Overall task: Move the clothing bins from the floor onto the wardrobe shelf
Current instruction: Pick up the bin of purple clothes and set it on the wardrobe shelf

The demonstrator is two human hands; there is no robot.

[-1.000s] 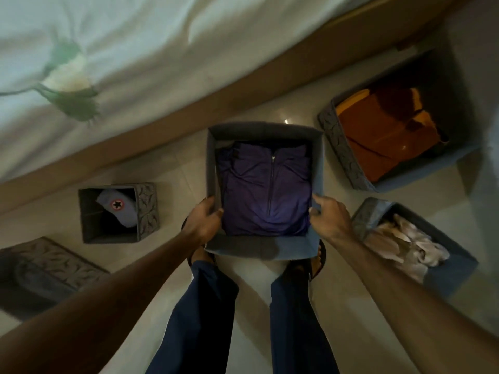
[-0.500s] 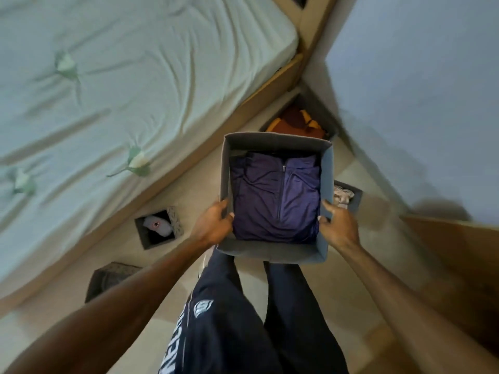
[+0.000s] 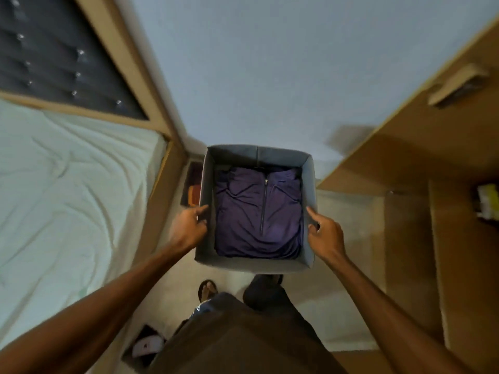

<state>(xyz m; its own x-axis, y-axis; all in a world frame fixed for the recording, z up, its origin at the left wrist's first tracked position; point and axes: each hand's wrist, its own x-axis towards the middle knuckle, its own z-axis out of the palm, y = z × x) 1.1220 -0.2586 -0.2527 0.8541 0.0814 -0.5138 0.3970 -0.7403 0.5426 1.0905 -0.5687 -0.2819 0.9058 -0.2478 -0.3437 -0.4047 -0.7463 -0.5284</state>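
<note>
A grey fabric bin [image 3: 253, 265] with a folded purple zip top [image 3: 258, 211] inside is held in the air at waist height. My left hand [image 3: 189, 228] grips its left wall and my right hand [image 3: 324, 233] grips its right wall. The wooden wardrobe [image 3: 421, 168] stands to the right, its open door and a shelf side showing. On the floor behind the held bin lies a bin with orange clothes [image 3: 192, 188], mostly hidden. A small bin holding a cap [image 3: 145, 346] sits on the floor at the bottom left.
A bed with a pale green sheet [image 3: 67, 198] and a wooden frame [image 3: 159, 201] fills the left. A dark padded headboard [image 3: 59, 63] is at top left. The blue-grey wall [image 3: 270, 63] is straight ahead. My legs and sandalled feet [image 3: 208, 288] are below.
The bin has risen from the floor to waist height in both hands. The view has swung up and right, from the floor bins toward the wall and the wardrobe.
</note>
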